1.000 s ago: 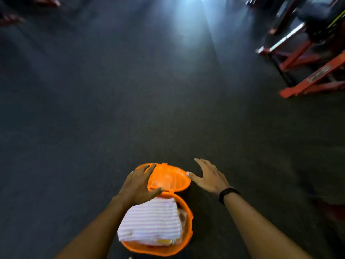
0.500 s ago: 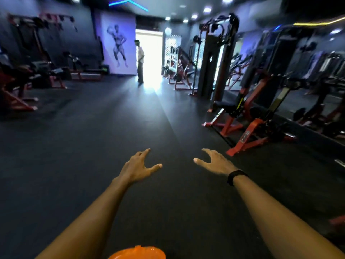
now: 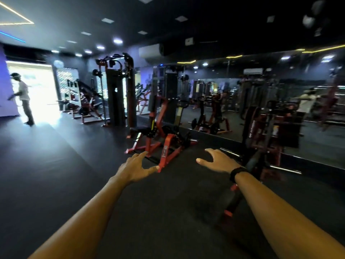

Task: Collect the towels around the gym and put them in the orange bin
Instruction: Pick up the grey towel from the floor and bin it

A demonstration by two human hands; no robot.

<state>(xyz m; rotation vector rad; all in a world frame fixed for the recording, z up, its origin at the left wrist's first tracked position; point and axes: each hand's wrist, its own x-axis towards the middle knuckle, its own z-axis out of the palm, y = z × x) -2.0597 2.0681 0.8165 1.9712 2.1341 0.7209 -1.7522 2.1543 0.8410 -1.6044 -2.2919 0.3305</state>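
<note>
Hands first: the left hand (image 3: 137, 168) and the right hand (image 3: 218, 161) both reach forward over the dark floor (image 3: 56, 174), fingers spread wide and holding nothing, well apart from each other with bare floor between them. A black wristband (image 3: 238, 172) sits on the right wrist.

Against half a second ago, the orange bin's lid, then peeking in at the bottom edge, has gone out of view; neither the bin nor any towel shows now, so where they stand cannot be told. A second ago the left hand rested on the striped towel in the open bin. The view has since swung to the right: the bright doorway (image 3: 37, 90) and the person (image 3: 23, 98) standing in it have slid to the left edge, and a long wall mirror (image 3: 261, 101) now fills the right side.

Open floor runs from the near edge up the left toward the doorway. Just beyond the hands stands a red-framed machine (image 3: 158, 139); its red base rail shows right by the left thumb. A second dark and red machine (image 3: 261, 146) stands behind the right hand and forearm, near the mirror's foot. A tall black weight stack (image 3: 119, 94) rises farther back, with more red equipment (image 3: 87, 107) lined along the wall toward the doorway.
</note>
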